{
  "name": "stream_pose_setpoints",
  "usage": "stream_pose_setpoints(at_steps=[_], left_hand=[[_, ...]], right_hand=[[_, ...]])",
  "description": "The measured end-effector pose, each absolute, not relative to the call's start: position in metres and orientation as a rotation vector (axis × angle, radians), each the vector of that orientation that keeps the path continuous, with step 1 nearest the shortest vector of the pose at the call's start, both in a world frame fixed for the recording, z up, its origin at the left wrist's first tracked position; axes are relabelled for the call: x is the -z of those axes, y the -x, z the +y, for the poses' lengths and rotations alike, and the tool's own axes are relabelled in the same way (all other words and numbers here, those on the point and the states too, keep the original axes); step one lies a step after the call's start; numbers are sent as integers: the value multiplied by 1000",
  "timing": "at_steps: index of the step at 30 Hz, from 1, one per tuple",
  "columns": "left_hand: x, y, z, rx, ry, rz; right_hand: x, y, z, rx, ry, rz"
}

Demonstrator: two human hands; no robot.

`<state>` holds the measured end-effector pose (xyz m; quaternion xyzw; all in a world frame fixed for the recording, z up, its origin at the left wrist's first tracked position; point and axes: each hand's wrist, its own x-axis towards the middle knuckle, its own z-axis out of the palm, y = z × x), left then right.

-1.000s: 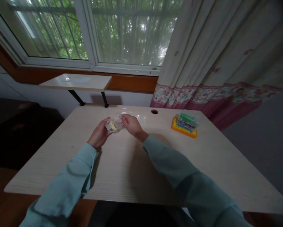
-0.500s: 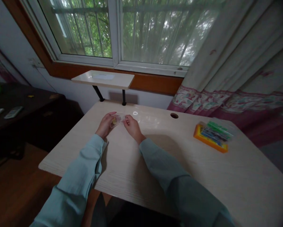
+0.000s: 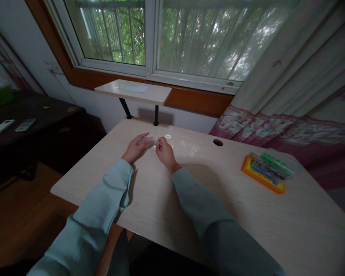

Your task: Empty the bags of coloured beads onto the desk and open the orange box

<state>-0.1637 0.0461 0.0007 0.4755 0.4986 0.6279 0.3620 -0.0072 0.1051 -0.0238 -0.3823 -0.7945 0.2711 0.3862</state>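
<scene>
Over the back left part of the desk, my left hand (image 3: 135,148) is closed around a small clear plastic box (image 3: 146,141), its thumb lying along the near side. My right hand (image 3: 165,151) has its fingers curled in a pinch at the right end of this same box. Whether that end is a lid is too small to tell. Something faint and yellowish shows just under the left thumb; its kind cannot be made out.
An orange case (image 3: 263,181) with blue and green pieces and a clear lid lies on the desk (image 3: 218,199) at the right. A raised shelf (image 3: 134,92) stands at the back, near a round cable hole (image 3: 218,142). Two remotes (image 3: 25,125) rest on a dark table at left.
The box has tilted in my hands, so its yellow contents show less. My left thumb lies further across it. The whole view has shifted slightly.
</scene>
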Motion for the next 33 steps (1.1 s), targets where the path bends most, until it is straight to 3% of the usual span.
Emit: stream_pose_setpoints(at_steps=[33], left_hand=[[0,167,42,-1236,-1542,1323]], right_hand=[[33,6,119,-821,934,-1821]])
